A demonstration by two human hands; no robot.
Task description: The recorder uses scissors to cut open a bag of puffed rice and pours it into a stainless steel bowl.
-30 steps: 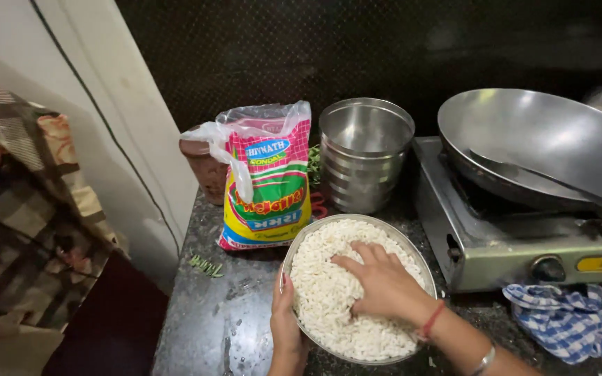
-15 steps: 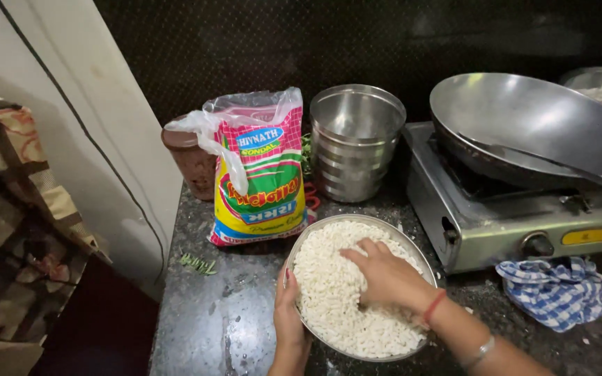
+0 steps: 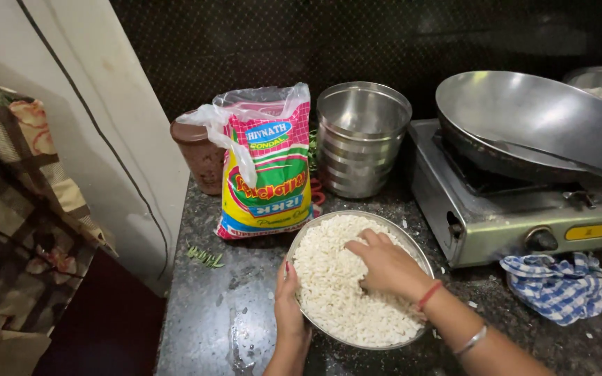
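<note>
Puffed rice [image 3: 336,306] filled a round steel bowl [image 3: 412,245] at the lower centre of the frame, on the dark speckled counter [image 3: 210,320]. At the bowl's left rim the left hand [image 3: 288,306] lay flat against the outside wall, fingers straight and pressed to the metal, grasping nothing closed. The right hand [image 3: 384,264] rested on top of the heap, its fingers [image 3: 362,244] spread loosely and sunk slightly into the grains, not clenched; rice lay under and between them. Just behind the bowl, left of centre, stood a printed plastic bag [image 3: 266,174], and beside it a stack of steel tumblers [image 3: 360,139]. A checked cloth [image 3: 559,285] lay at the lower right, below a gas stove [image 3: 517,216] bearing a wide pan [image 3: 531,118].
</note>
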